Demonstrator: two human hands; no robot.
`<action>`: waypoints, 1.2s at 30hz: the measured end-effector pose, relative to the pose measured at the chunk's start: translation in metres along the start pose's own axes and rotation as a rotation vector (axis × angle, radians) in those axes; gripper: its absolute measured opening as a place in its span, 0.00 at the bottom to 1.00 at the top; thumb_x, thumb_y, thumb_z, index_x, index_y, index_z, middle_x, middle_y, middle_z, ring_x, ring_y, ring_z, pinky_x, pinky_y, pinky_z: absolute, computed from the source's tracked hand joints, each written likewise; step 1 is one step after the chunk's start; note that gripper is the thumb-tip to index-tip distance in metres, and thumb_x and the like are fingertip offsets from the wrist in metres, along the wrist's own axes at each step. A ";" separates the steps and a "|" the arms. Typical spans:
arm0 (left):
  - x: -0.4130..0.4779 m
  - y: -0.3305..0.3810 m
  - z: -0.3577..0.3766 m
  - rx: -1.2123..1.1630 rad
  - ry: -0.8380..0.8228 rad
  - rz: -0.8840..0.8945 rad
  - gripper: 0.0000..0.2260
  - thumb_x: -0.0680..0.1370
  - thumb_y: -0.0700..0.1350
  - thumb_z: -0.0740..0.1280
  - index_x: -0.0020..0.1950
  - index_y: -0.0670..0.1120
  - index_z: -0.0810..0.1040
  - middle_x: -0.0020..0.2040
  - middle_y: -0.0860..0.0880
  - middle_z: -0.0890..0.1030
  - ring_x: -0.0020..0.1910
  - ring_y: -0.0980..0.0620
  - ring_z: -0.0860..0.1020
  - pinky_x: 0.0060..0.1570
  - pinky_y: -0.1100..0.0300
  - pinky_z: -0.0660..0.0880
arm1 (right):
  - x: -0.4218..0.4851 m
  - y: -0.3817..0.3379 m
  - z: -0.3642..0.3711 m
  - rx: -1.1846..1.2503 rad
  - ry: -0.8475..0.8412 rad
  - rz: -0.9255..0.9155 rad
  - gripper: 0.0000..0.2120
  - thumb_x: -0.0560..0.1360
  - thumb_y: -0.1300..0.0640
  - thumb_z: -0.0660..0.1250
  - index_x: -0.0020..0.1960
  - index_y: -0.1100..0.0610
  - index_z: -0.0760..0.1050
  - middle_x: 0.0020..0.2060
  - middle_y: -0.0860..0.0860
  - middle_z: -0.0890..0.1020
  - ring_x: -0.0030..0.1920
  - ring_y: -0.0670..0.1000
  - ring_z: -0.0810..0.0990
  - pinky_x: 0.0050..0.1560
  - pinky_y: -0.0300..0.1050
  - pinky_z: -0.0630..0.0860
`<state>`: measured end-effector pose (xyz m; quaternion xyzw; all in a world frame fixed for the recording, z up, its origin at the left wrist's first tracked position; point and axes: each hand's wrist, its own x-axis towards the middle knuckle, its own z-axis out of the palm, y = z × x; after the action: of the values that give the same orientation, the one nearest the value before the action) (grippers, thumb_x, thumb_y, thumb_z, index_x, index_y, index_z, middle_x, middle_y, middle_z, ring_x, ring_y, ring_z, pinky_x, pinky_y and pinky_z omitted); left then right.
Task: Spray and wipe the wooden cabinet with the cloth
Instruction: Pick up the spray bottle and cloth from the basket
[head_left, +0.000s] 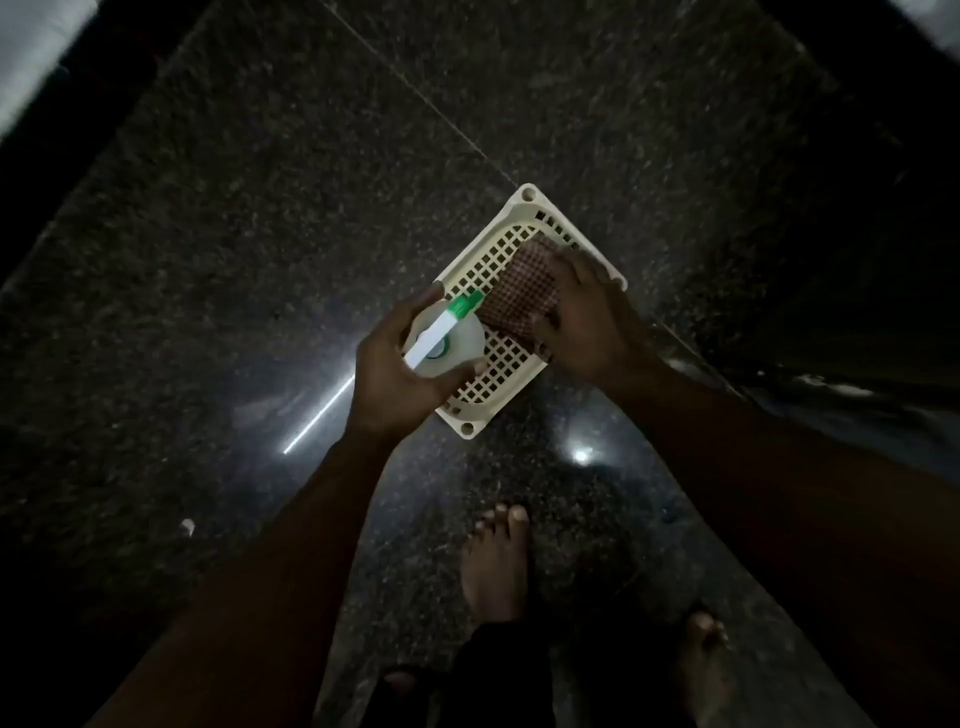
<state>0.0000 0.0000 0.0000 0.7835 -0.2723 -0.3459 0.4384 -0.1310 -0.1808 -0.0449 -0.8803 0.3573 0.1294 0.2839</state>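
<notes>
A cream plastic basket (524, 208) with a grid bottom sits on the dark stone floor. My left hand (389, 374) is closed around a pale spray bottle (457, 340) with a white and green nozzle, held over the basket's near left side. My right hand (587, 312) rests on a brown checked cloth (524, 296) that lies in the basket, its fingers curled over the cloth's right edge. No wooden cabinet shows in the head view.
The polished granite floor (260, 260) reflects a strip light and a round lamp. My bare feet (496, 561) stand just below the basket. A dark ledge (831, 364) runs along the right, and a small pale scrap (188, 527) lies on the floor at left.
</notes>
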 end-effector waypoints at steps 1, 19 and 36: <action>0.002 -0.002 0.001 -0.036 0.017 0.015 0.34 0.63 0.50 0.80 0.66 0.50 0.73 0.61 0.55 0.79 0.60 0.58 0.77 0.56 0.62 0.77 | 0.004 0.001 0.005 -0.031 0.035 0.009 0.35 0.74 0.50 0.68 0.76 0.57 0.59 0.75 0.54 0.63 0.74 0.57 0.63 0.72 0.58 0.65; 0.017 -0.020 0.026 -0.177 0.068 0.114 0.22 0.77 0.47 0.68 0.70 0.44 0.70 0.64 0.53 0.78 0.64 0.54 0.75 0.62 0.59 0.72 | 0.029 -0.003 0.032 0.112 0.117 0.290 0.24 0.70 0.51 0.71 0.63 0.59 0.74 0.65 0.58 0.73 0.67 0.60 0.72 0.66 0.55 0.71; 0.040 0.021 0.034 0.201 -0.178 0.462 0.15 0.72 0.37 0.71 0.56 0.36 0.75 0.51 0.41 0.79 0.51 0.46 0.77 0.53 0.48 0.73 | -0.034 0.024 0.009 1.376 0.041 0.554 0.11 0.70 0.71 0.66 0.52 0.69 0.78 0.50 0.68 0.83 0.50 0.74 0.80 0.48 0.77 0.76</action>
<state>-0.0047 -0.0567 -0.0064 0.7066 -0.5147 -0.2754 0.4000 -0.1718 -0.1706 -0.0470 -0.3833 0.5720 -0.0733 0.7215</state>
